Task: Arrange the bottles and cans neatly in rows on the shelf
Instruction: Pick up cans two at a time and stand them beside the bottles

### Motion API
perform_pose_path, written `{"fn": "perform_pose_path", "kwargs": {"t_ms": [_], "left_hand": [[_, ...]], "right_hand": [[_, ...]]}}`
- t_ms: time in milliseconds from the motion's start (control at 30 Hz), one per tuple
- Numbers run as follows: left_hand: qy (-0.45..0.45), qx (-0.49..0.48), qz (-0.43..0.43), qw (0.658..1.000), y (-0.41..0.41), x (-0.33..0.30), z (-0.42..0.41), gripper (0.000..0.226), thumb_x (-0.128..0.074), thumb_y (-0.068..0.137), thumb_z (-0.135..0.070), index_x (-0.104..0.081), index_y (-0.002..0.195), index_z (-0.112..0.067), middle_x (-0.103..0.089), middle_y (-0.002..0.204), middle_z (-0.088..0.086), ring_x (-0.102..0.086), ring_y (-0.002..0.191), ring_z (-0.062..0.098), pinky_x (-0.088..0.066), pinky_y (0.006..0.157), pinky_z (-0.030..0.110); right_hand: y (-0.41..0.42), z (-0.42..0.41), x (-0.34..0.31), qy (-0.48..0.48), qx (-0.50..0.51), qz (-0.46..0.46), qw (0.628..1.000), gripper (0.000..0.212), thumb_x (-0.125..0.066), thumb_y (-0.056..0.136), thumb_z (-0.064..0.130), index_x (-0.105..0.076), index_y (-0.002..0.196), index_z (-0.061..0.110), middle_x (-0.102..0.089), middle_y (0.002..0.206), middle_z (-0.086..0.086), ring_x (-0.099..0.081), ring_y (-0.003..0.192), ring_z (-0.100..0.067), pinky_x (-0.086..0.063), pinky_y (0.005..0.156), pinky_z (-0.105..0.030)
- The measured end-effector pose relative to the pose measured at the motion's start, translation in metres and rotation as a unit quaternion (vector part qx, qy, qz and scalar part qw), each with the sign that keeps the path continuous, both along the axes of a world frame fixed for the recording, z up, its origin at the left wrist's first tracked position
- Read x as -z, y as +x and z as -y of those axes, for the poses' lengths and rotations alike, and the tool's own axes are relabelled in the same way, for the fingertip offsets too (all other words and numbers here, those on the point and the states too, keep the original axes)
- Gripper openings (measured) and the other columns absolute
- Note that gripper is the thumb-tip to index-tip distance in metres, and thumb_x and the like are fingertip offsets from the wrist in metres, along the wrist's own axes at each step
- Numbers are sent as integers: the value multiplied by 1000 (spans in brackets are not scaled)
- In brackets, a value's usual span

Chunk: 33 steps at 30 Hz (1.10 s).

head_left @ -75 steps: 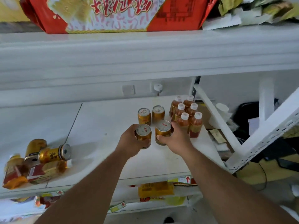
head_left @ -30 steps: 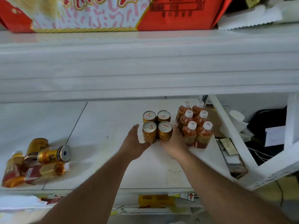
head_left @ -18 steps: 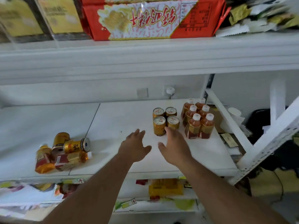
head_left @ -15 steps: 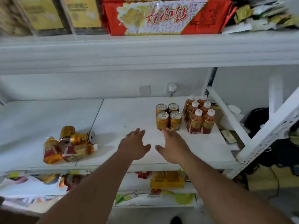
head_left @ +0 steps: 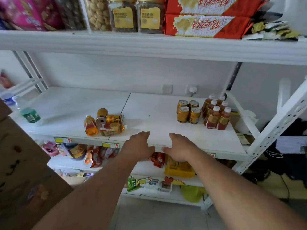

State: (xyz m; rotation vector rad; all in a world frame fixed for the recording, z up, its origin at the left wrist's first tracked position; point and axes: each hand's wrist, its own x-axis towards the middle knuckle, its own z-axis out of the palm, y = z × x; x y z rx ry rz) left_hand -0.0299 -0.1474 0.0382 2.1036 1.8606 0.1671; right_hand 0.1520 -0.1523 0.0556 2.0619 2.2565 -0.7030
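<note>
On the white middle shelf (head_left: 149, 113), several gold cans (head_left: 188, 112) stand upright in a tight square at the right. Right of them, several amber bottles with white caps (head_left: 216, 113) stand in two rows. At the shelf's left-centre lies a loose heap: a tipped gold can (head_left: 115, 119), another can (head_left: 101, 116), a fallen bottle (head_left: 112, 128) and an orange-based bottle (head_left: 90, 125). My left hand (head_left: 137, 146) and my right hand (head_left: 180, 147) hover at the shelf's front edge, fingers spread, holding nothing.
A clear water bottle with a green label (head_left: 29, 113) stands at the shelf's far left. A cardboard box (head_left: 21, 171) fills the lower left. Jars and red snack packs (head_left: 204, 25) sit on the upper shelf. Packets crowd the lower shelves. A white slanted brace (head_left: 274, 127) bounds the right side.
Both hands let go of the front two cans, which now stand against the back two. The hands have pulled back to the shelf's front edge, and the view has drawn back and left.
</note>
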Motion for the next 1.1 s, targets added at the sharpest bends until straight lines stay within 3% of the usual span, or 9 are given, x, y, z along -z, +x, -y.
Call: {"fn": "perform_pose_path", "kwargs": {"t_ms": [200, 300, 433, 567, 833, 933, 1100], "left_hand": [[-29, -45, 4, 999, -12, -5, 46, 76, -56, 92, -50, -26, 156, -23, -28, 161, 0, -31, 144, 26, -35, 112, 41], [-35, -73, 11, 997, -16, -7, 68, 75, -57, 90, -47, -28, 155, -23, -34, 158, 0, -37, 140, 26, -38, 111, 44], [-32, -95, 15, 995, -23, -7, 92, 70, -56, 81, -49, -42, 146, -28, -51, 144, -3, -50, 128, 24, -47, 102, 46], [-39, -134, 46, 989, -45, -1, 102, 51, -59, 76, -49, -54, 126, -36, -60, 123, -9, -59, 108, 19, -54, 88, 41], [-22, -155, 63, 986, -107, -1, 76, 54, -60, 84, -45, -51, 134, -26, -58, 133, 2, -56, 116, 25, -52, 92, 42], [-36, -162, 56, 985, -140, -2, 55, 71, -55, 89, -50, -34, 152, -24, -45, 150, 2, -46, 133, 26, -45, 104, 42], [-56, -181, 102, 977, -192, -5, 21, 81, -59, 79, -53, -31, 152, -31, -51, 146, -1, -58, 120, 25, -52, 95, 44]], "right_hand": [[-16, 28, -1, -3, -36, -47, 998, 68, -58, 96, 51, -37, 151, 16, -46, 151, -5, -47, 133, -26, -42, 105, -37], [-19, 42, 4, -10, -50, -60, 997, 68, -59, 93, 55, -41, 148, 18, -51, 145, -5, -52, 126, -27, -45, 100, -38], [-30, 57, 15, -10, -72, -71, 995, 62, -58, 91, 60, -48, 136, 19, -58, 131, -6, -57, 113, -28, -49, 93, -40], [-50, 65, 17, -25, -88, -85, 992, 64, -59, 92, 56, -45, 141, 18, -56, 135, -6, -56, 117, -27, -47, 91, -37], [-109, 30, 4, -11, -90, -81, 993, 70, -57, 97, 49, -34, 152, 14, -44, 151, -9, -47, 133, -30, -43, 104, -39], [-138, 10, 6, -5, -84, -75, 994, 70, -56, 96, 51, -34, 152, 14, -44, 152, -8, -47, 134, -28, -43, 105, -39], [-184, -23, 7, 10, -59, -73, 996, 71, -59, 93, 52, -37, 150, 17, -47, 150, -7, -50, 130, -27, -45, 104, -40]]}}
